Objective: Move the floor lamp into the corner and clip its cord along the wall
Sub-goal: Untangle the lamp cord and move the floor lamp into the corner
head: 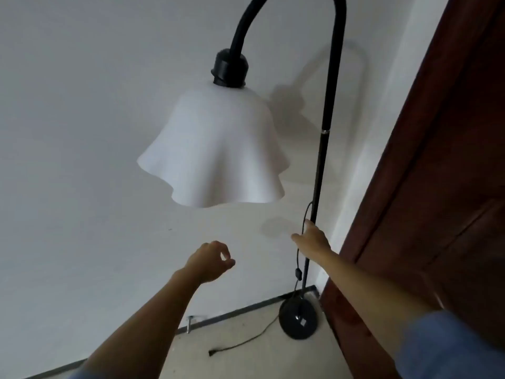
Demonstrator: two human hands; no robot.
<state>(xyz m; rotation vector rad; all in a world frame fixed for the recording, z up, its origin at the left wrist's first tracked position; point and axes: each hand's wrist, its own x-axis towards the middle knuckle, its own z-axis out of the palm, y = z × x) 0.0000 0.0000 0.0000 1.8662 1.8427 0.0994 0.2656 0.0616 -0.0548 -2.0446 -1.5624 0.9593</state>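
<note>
The floor lamp has a black pole (321,160), a wavy white shade (216,151) and a round black base (298,318). It stands in the corner between the white wall and a brown door. Its black cord (297,258), with an inline switch, hangs beside the pole. The cord then trails across the floor to a loose plug (211,352). My right hand (313,240) is against the pole and cord at mid height; how it grips is unclear. My left hand (214,259) hovers left of the pole below the shade, fingers curled with thumb and forefinger touching, holding nothing.
A brown wooden door (437,187) fills the right side, close to the lamp base. A dark baseboard (246,309) runs along the white wall. A small metal door stop (189,324) sticks up by the baseboard, left of the plug. The floor is pale.
</note>
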